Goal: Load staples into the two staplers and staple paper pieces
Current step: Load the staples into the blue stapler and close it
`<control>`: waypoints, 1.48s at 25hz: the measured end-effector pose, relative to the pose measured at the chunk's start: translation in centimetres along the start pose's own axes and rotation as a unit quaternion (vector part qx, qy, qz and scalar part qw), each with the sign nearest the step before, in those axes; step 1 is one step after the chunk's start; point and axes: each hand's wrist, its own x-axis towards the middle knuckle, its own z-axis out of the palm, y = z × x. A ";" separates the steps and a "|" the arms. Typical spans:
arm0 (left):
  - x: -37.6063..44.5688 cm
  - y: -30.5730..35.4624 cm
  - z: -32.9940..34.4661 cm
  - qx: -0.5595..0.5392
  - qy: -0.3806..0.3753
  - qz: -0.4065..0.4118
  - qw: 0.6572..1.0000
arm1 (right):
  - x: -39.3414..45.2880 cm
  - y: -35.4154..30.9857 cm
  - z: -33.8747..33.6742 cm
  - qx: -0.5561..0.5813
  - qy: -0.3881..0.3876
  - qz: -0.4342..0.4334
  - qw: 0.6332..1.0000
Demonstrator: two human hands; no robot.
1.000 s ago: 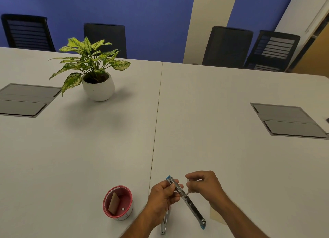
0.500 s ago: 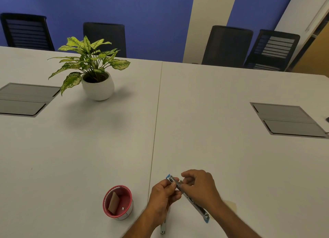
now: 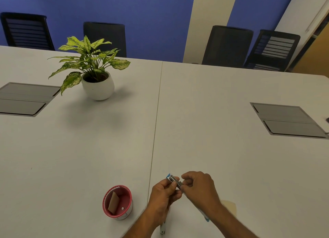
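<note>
Right of the red round tub [image 3: 117, 202] on the white desk [image 3: 231, 166], the left hand [image 3: 162, 193] grips the opened blue-tipped metal stapler [image 3: 175, 181] with its long axis slanting away and leftward, while the right hand [image 3: 199, 187], nearer its open channel, pinches at it, staples indiscernible.

A potted plant [image 3: 92, 72] in a white pot stands far left on the white table [image 3: 213, 113]. Two grey cable hatches [image 3: 25, 99] [image 3: 288, 121] sit flush left and right. Four black chairs [image 3: 227, 45] line the blue wall [image 3: 142, 14].
</note>
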 end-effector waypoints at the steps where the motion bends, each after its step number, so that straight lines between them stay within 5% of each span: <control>1: 0.0 0.0 0.0 -0.001 -0.002 0.002 1.000 | 0.0 0.0 0.0 -0.001 0.002 0.000 1.000; 13: 0.1 0.2 0.1 -0.006 0.000 -0.004 1.000 | 0.0 0.0 0.3 -0.018 -0.004 -0.002 1.000; 17: 0.2 0.4 0.2 -0.048 -0.004 -0.026 0.999 | -0.2 0.1 -0.4 0.117 -0.050 0.037 0.991; 23: 0.2 0.3 0.0 -0.115 0.011 -0.081 0.990 | 0.4 1.2 -2.5 0.338 -0.211 0.146 0.906; 37: -0.1 0.3 0.2 -0.101 -0.002 -0.063 0.993 | 0.3 1.6 -1.6 0.347 -0.192 0.157 0.905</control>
